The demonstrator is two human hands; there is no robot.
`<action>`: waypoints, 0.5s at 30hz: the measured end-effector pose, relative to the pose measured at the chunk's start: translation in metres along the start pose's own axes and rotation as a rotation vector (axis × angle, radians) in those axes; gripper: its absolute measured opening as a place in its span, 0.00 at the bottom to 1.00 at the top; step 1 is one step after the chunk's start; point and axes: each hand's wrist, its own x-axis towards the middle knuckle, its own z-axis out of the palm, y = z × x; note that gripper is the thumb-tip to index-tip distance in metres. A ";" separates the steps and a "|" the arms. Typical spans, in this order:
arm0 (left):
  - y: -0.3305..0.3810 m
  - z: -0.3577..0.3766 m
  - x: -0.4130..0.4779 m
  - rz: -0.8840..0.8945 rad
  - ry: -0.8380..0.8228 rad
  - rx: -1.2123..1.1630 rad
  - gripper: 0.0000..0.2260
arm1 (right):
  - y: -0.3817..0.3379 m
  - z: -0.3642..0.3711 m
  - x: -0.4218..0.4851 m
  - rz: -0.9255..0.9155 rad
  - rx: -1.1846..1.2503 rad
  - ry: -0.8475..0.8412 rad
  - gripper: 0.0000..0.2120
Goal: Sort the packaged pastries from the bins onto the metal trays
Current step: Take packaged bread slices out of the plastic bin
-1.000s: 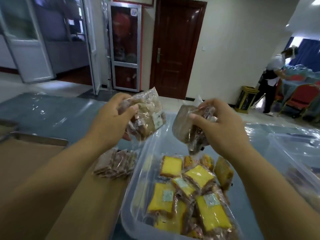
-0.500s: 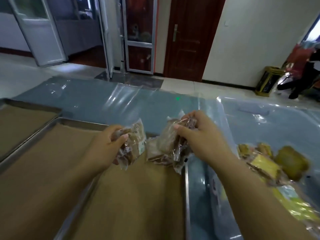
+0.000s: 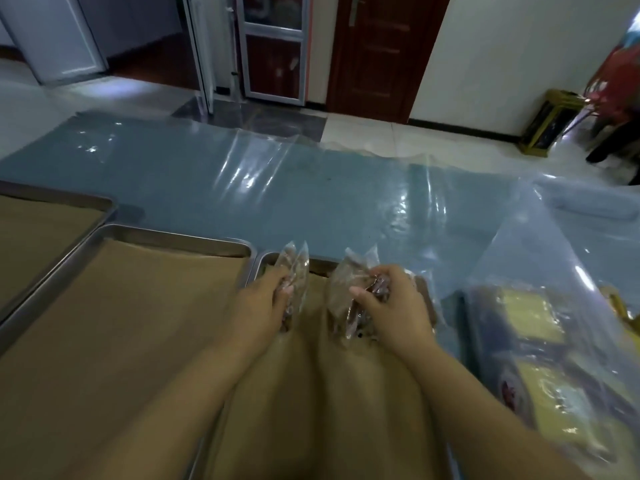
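My left hand (image 3: 261, 301) grips a clear packet of brown pastry (image 3: 294, 271), held upright over the far end of a paper-lined metal tray (image 3: 265, 263). My right hand (image 3: 391, 306) is closed on another brown pastry packet (image 3: 341, 292), low over the same tray, just right of the first. More brown packets seem to lie under my right hand, partly hidden. A clear plastic bin (image 3: 519, 265) at the right holds yellow packaged pastries (image 3: 533, 318).
A second paper-lined tray (image 3: 173, 235) lies to the left, and a third tray (image 3: 109, 204) at the far left. Glossy plastic sheeting over blue cloth (image 3: 277, 188) covers the table beyond. A gold-and-black bin (image 3: 547, 124) stands by the wall.
Both hands have come down from above the bin to the tray's far end with their packets. The view has swung left and down, so more trays show.
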 end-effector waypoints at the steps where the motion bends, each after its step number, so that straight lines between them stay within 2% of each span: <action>1: -0.001 0.004 0.007 0.023 -0.009 0.036 0.12 | 0.004 0.008 0.006 0.027 0.049 -0.007 0.17; 4: -0.005 0.016 0.024 0.056 -0.097 0.129 0.12 | 0.013 0.031 0.017 0.064 0.116 -0.066 0.18; 6: -0.006 0.024 0.029 0.086 -0.171 0.211 0.12 | 0.021 0.041 0.020 0.049 0.043 -0.098 0.21; 9: -0.007 0.032 0.031 0.118 -0.196 0.274 0.12 | 0.035 0.044 0.020 0.025 -0.086 -0.123 0.23; 12: -0.015 0.039 0.023 0.083 -0.255 0.285 0.18 | 0.048 0.040 0.011 -0.036 -0.221 -0.195 0.22; 15: -0.025 0.044 0.006 0.120 -0.292 0.312 0.25 | 0.057 0.037 0.002 -0.077 -0.334 -0.188 0.24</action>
